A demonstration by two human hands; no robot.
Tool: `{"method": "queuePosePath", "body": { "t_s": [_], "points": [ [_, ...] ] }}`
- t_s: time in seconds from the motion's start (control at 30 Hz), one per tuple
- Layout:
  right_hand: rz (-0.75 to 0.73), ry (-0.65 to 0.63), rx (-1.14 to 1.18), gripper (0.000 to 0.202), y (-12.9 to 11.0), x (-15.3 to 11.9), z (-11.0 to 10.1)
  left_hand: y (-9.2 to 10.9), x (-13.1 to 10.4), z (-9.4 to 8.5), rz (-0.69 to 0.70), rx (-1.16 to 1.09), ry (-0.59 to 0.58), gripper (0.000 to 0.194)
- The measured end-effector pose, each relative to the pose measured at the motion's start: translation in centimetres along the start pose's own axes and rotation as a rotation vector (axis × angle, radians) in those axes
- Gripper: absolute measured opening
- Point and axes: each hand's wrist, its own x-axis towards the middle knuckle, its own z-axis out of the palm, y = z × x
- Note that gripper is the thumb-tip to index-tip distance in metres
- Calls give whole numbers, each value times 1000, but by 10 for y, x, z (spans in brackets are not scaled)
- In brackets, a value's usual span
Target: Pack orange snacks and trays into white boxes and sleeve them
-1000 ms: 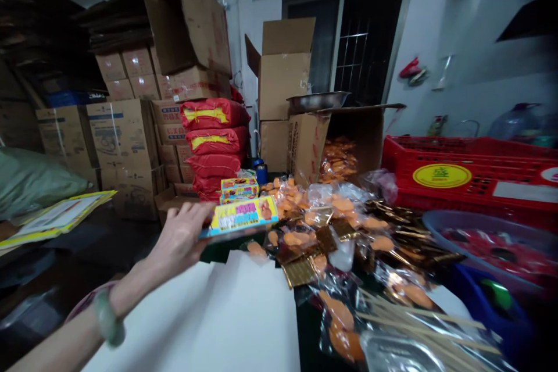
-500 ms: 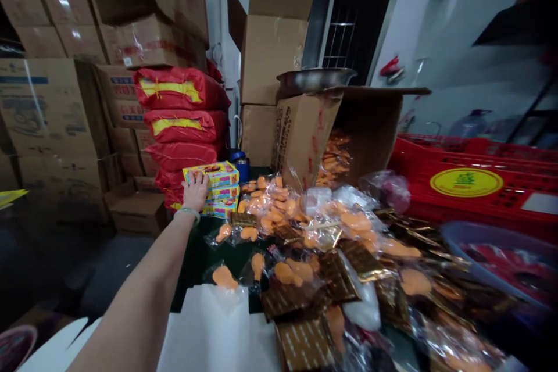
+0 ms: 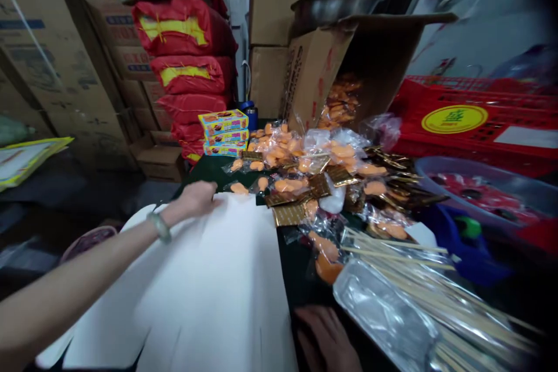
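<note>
Left hand [image 3: 196,198] onto white sheets [image 3: 218,279]

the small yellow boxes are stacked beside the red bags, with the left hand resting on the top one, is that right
Not quite: the head view shows the left hand at the far edge of the white sheets, not on the top box. The small yellow boxes are indeed stacked beside the red bags.
</note>
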Motion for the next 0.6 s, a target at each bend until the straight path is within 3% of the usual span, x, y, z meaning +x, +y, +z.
{"method": "queuePosePath", "body": {
  "t_s": [0.07, 0.13, 0.2, 0.27, 0.37, 0.6],
  "points": [
    [78, 88, 55, 35, -6, 18, 9, 13, -62, 34, -3, -18, -49, 59],
    [207, 90, 74, 40, -20, 41, 14, 26, -116, 64, -19, -64, -75, 71],
    [320, -31, 73, 38, -37, 64, 14, 38, -158, 84, 22, -129, -52, 73],
    [411, -152, 67, 31, -52, 81, 8, 46, -185, 92, 66, -182, -16, 72],
    [440, -214, 38, 25, -67, 93, -5, 52, -203, 91, 123, -206, 12, 69],
    [444, -239, 85, 29, -78, 88, -13, 54, -207, 89, 193, -150, 14, 73]
  ]
}}
